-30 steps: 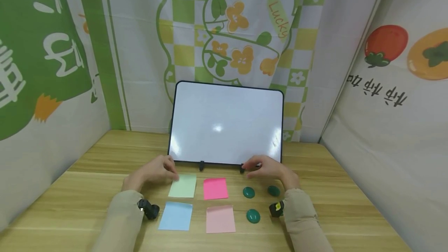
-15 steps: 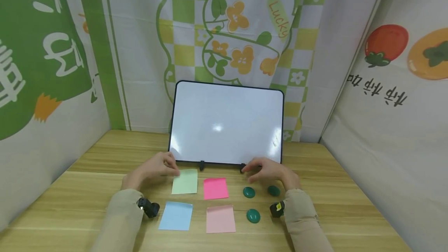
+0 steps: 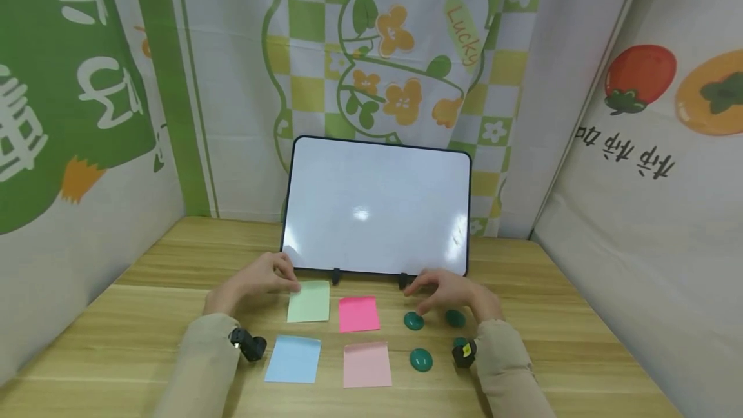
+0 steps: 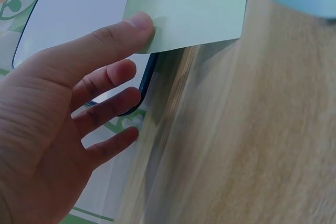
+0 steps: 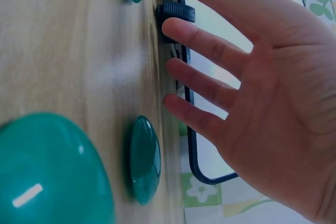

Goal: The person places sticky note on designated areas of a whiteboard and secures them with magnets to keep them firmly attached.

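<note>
My left hand (image 3: pixel 261 277) pinches a corner of the light green sticky note (image 3: pixel 309 302) between thumb and a finger hidden behind it. In the left wrist view the note (image 4: pixel 194 9) is lifted at that corner, while the other fingers stay loosely spread. My right hand (image 3: pixel 449 292) hovers over the green round magnets, its thumb near the closest magnet (image 3: pixel 414 320). In the right wrist view that hand (image 5: pixel 262 77) holds nothing and its fingers are extended. A pink note (image 3: pixel 358 314), a blue note (image 3: pixel 293 359) and a pale pink note (image 3: pixel 367 365) lie on the table.
A whiteboard (image 3: pixel 380 205) leans upright at the back on black stand feet (image 3: pixel 336 276). Further green magnets (image 3: pixel 420 360) lie at the right, one partly behind the right wrist camera (image 3: pixel 464 353). Printed cloth (image 3: pixel 232 82) hangs around the wooden table (image 3: pixel 133 340).
The left hand has raised the light green note and shifted it slightly right and away from me. The right hand has lowered a little toward the closest magnet.
</note>
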Available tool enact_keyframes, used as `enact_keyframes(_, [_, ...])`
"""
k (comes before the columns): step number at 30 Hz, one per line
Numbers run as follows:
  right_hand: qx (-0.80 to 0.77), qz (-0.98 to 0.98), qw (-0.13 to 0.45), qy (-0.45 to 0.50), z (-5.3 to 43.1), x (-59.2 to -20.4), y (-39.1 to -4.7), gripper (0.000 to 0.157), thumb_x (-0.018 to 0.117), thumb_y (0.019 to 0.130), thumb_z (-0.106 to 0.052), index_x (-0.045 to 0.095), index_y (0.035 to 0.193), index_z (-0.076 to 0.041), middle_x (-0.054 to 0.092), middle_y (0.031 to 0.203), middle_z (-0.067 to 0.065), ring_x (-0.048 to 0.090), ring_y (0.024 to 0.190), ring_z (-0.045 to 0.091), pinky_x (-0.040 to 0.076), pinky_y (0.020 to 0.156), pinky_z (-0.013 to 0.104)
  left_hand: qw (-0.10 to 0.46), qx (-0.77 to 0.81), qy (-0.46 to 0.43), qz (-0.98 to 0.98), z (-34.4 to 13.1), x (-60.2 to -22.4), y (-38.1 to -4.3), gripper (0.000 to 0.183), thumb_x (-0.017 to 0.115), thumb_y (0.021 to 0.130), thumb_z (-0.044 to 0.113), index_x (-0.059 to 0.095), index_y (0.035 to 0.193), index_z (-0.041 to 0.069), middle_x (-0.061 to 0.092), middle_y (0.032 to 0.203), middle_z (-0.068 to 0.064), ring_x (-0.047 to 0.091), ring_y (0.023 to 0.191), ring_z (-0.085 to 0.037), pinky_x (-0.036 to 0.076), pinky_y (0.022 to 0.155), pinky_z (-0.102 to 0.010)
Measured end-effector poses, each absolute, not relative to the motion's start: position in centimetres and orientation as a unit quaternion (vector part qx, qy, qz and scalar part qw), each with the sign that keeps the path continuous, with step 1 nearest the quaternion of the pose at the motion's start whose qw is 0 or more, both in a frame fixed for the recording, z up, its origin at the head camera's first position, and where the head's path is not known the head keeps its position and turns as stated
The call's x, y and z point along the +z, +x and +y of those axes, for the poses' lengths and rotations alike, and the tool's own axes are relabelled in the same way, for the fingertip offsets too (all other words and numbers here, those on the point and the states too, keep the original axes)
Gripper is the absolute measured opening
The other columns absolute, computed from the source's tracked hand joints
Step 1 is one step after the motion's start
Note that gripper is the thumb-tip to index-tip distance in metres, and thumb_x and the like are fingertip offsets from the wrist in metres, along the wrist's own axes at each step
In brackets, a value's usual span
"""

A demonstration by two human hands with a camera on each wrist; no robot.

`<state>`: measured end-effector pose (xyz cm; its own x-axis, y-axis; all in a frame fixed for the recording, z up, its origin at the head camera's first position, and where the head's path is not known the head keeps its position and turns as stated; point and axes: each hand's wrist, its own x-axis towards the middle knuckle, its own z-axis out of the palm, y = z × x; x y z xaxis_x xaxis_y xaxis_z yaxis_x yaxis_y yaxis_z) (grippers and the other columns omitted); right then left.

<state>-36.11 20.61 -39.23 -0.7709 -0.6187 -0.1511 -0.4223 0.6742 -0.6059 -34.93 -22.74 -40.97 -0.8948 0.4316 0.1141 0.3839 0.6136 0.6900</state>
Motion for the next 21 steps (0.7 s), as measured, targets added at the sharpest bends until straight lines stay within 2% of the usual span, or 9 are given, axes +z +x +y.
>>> enact_keyframes(6, [-0.289, 0.893, 0.201, -0.282, 20.52, -39.40, -35.96, 0.040, 0.081, 0.082, -0.027, 0.071, 0.121, -0.028, 0.056, 0.128, -0.004, 0.046, 0.125, 0.023, 0.039, 0.107, 0.053, 0.032, 0.378, 0.220, 0.899, -22.68, -41.03, -34.98, 0.010, 0.079, 0.083, 0.025, 0.077, 0.083, 0.016, 0.060, 0.096, -0.004, 0.051, 0.094, -0.020, 0.041, 0.082, -0.032])
enact_keyframes(12, [-0.280, 0.893, 0.212, -0.282, 20.67, -39.49, -35.76, 0.041, 0.082, 0.081, -0.026, 0.070, 0.120, -0.031, 0.050, 0.140, -0.001, 0.042, 0.133, 0.027, 0.034, 0.111, 0.059, 0.031, 0.374, 0.215, 0.902, -22.43, -40.84, -35.13, 0.009, 0.080, 0.083, 0.025, 0.077, 0.083, 0.017, 0.060, 0.097, -0.003, 0.052, 0.096, -0.020, 0.042, 0.082, -0.032])
enact_keyframes(21, [-0.260, 0.888, 0.222, -0.306, 20.82, -39.49, -35.49, 0.047, 0.083, 0.080, -0.025, 0.070, 0.124, -0.029, 0.033, 0.160, 0.009, 0.025, 0.148, 0.040, 0.023, 0.116, 0.068, 0.034, 0.373, 0.215, 0.902, -22.21, -40.60, -35.01, 0.009, 0.079, 0.084, 0.025, 0.077, 0.084, 0.016, 0.060, 0.097, -0.003, 0.052, 0.097, -0.020, 0.042, 0.082, -0.032])
